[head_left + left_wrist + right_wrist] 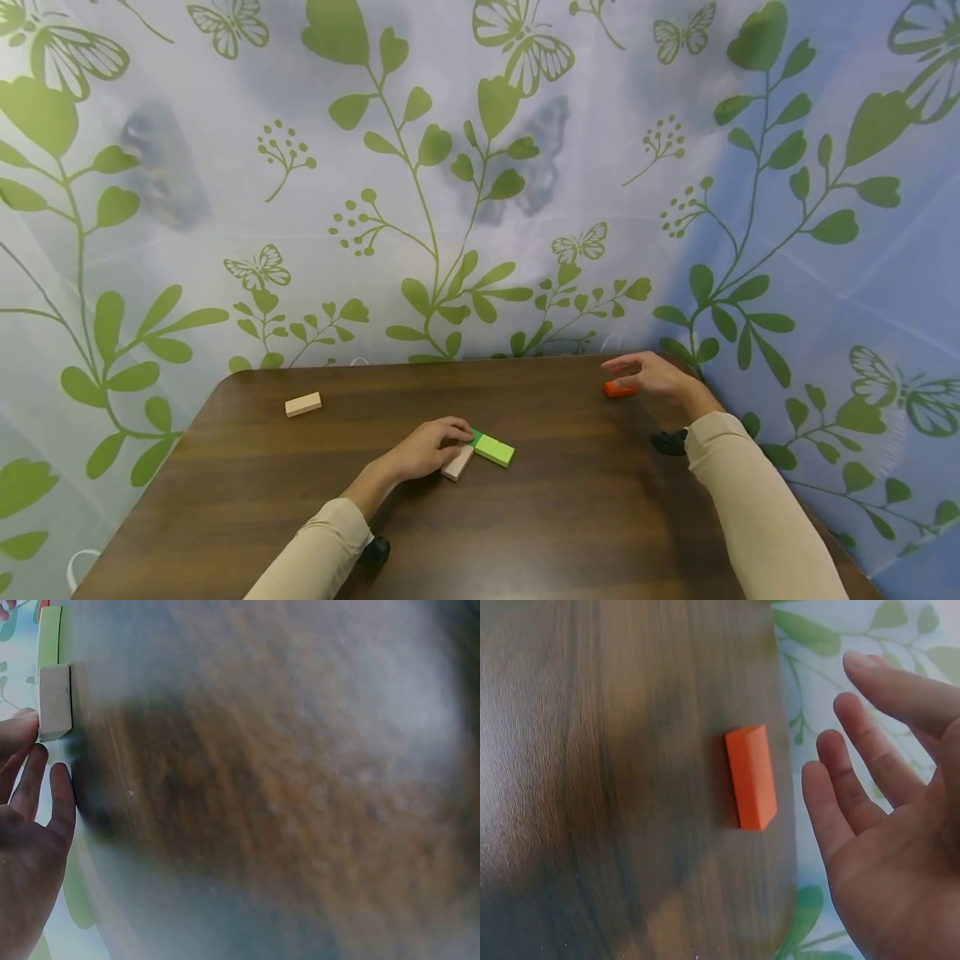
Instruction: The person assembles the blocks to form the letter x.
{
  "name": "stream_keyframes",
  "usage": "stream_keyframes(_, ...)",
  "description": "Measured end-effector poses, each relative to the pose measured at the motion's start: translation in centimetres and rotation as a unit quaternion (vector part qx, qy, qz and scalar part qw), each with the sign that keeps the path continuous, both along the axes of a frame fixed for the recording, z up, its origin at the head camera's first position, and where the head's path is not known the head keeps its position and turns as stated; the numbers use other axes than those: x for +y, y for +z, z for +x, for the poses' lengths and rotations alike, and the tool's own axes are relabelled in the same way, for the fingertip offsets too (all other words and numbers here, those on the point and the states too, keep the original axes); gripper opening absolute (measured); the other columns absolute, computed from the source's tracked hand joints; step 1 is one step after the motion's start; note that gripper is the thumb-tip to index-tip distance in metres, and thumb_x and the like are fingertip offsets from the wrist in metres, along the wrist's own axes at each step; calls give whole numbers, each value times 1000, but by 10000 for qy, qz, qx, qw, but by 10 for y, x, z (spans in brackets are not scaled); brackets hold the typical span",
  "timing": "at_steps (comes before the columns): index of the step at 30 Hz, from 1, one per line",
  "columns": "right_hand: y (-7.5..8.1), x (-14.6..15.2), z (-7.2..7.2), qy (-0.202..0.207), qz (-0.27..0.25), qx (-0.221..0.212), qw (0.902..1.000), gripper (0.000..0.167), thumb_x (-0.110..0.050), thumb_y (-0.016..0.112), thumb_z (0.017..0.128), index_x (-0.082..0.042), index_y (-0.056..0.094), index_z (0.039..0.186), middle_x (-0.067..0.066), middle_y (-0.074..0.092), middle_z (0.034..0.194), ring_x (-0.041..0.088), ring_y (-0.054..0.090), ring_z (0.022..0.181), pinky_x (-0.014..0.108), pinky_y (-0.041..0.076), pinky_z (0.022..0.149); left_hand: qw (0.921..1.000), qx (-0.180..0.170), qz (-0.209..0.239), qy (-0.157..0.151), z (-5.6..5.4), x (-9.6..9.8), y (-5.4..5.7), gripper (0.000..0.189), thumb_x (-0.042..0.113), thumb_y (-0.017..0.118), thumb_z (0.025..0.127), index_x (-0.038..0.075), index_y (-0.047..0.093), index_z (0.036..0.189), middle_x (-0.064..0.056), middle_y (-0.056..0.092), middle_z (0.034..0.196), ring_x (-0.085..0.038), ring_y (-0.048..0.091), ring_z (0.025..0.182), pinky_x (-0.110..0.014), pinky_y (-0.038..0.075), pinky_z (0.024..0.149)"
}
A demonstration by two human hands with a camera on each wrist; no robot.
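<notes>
Near the middle of the table, my left hand (427, 450) rests by a small group of blocks, its fingertips touching them. The group has a pale wooden block (458, 462), a lime green block (495, 450) and a darker green block (476, 437), partly hidden by the fingers. In the left wrist view, the fingers are fairly straight beside the pale block's end. My right hand (652, 375) hovers over an orange block (751, 778) near the far right edge of the table. Its fingers are spread and loosely bent, holding nothing.
Another pale wooden block (303, 405) lies alone at the far left of the brown wooden table (570, 517). A hanging cloth (450, 208) printed with leaves and butterflies stands behind the table and along its right side.
</notes>
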State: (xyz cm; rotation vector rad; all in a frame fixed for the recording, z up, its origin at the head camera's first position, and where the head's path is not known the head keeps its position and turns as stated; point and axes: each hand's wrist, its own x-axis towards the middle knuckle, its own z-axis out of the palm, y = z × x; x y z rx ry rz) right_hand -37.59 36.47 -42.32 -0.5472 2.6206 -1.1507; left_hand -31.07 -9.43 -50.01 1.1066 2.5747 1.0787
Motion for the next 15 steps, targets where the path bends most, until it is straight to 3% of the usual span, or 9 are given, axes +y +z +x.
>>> stream_keyframes(8,-22,9,-11,-289,-154,-126,9994,49,-2,68,99,11,53,143,36,46,148,55,41,135,63,39,105,10000,6,-26,59,-1,1,-1,30,-3,60,102,-6,68,130,-13,58,140,-34,51,135,-50,42,109)
stream_keyframes(15,-48,12,-26,-402,572,401,9967,52,-1,75,90,11,57,138,34,58,132,47,55,118,60,43,100,10000,-47,-4,16,0,0,0,30,-3,60,102,-7,67,131,-14,58,141,-34,51,135,-51,42,108)
